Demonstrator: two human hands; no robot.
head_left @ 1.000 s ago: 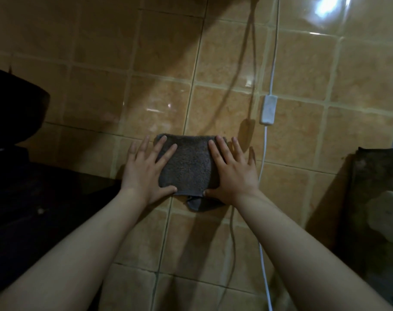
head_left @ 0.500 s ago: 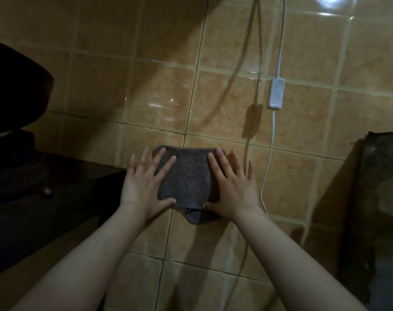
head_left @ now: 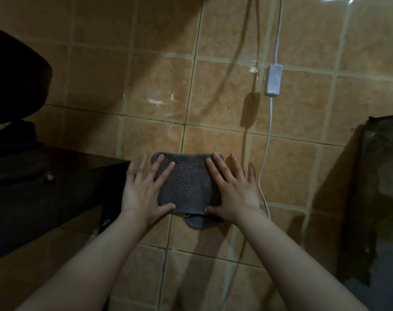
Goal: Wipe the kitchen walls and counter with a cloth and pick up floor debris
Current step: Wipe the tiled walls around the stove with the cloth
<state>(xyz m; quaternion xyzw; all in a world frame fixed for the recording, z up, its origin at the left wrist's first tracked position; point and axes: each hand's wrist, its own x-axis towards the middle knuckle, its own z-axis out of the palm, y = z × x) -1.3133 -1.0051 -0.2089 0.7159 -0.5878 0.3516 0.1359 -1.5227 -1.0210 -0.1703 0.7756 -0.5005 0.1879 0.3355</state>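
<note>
A folded grey cloth (head_left: 187, 187) lies flat against the tan tiled wall (head_left: 159, 86), low in the view's middle. My left hand (head_left: 144, 189) presses its left edge with straight, spread fingers. My right hand (head_left: 232, 187) presses its right edge the same way, thumb under the lower corner. A small flap of the cloth hangs below both thumbs.
A white cord with an inline switch (head_left: 273, 80) runs down the wall just right of my right hand. A dark counter (head_left: 45, 189) juts out at the left, with a dark rounded object (head_left: 13, 81) above it. A dark grimy panel (head_left: 384, 198) stands at the right.
Both hands and the cloth have slid down the wall, so the switch and upper tiles now sit higher relative to them. The hands keep the same flat press.
</note>
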